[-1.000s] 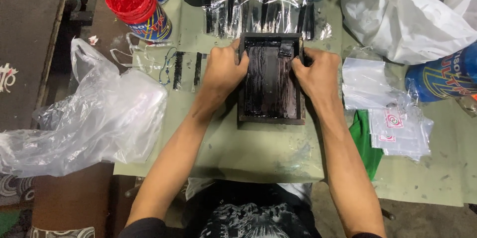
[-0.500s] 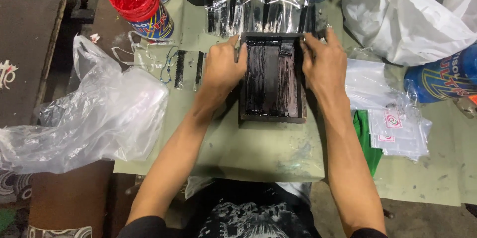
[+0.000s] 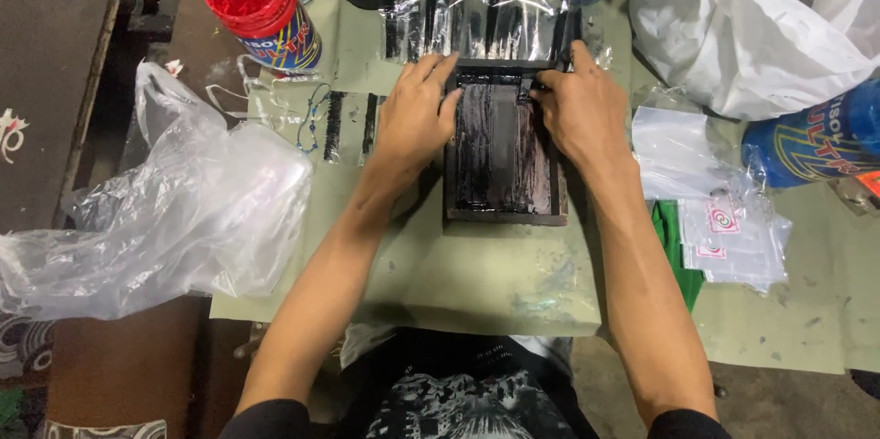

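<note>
Change: both hands sit higher on the frame than half a second ago, the right one now at its top edge.
Left hand (image 3: 414, 118): flat, fingers spread and unclenched, pressing on the left side of the black ink-coated frame (image 3: 502, 159).
Right hand (image 3: 579, 111): fingers curled, pinching a small dark piece at the frame's top right corner; what the piece is cannot be told.
Frame: lies flat on the green mat (image 3: 477, 279), in the middle, between the forearms.
Above frame: row of clear packets with black stripes (image 3: 477, 25), touching its top edge.
Left: crumpled clear plastic bag (image 3: 174, 210); red-lidded can (image 3: 261, 4).
Right: white bag (image 3: 742, 22); small clear packets (image 3: 724, 233); blue can (image 3: 816, 141).
</note>
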